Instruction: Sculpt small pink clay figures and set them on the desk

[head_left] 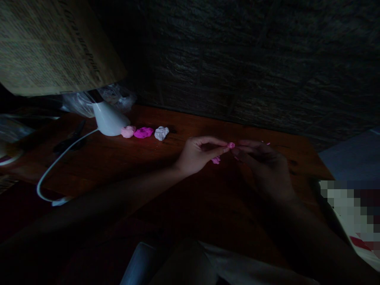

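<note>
The left hand (196, 156) pinches a small, round pink clay-like piece (231, 145), likely light, soft, best held by its rim, above a brown wooden table (190, 122); whether the right hand (268, 166) grips is unclear.

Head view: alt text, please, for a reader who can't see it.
A left hand pinches a small pink piece over a dim wooden table, with the right hand close beside it. Further left, three lumps, pale pink, magenta and whitish, sit in a row beside a lamp.
</note>
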`<state>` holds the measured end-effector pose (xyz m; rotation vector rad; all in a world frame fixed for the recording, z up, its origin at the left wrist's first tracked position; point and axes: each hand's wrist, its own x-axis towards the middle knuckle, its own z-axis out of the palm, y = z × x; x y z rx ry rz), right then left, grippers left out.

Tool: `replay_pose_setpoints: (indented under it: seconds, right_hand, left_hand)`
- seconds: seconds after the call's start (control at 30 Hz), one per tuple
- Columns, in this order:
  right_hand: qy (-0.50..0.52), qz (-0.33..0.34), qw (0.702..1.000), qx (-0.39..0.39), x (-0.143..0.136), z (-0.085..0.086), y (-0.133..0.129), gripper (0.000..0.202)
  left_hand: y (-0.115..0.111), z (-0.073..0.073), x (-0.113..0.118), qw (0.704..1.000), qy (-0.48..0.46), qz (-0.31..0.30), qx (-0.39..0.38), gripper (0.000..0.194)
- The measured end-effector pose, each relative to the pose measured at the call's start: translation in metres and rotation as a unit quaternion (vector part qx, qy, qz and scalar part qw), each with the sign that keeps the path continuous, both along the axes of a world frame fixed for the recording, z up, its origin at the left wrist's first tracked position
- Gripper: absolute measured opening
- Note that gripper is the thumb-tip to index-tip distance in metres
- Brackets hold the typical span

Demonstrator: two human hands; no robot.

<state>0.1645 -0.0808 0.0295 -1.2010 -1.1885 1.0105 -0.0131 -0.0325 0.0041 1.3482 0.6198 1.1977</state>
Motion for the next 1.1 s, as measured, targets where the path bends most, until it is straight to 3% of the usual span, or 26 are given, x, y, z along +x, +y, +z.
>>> replay_pose_setpoints:
  seconds: [1.1]
  right_hand:
    - [-0.08, 0.003, 0.992, 0.102, 0.0007, -0.003, 0.0007, 0.018]
  left_hand:
    - [0.0016, -0.0016, -0.0016, 0.999, -0.003, -0.03, 0.012, 0.032]
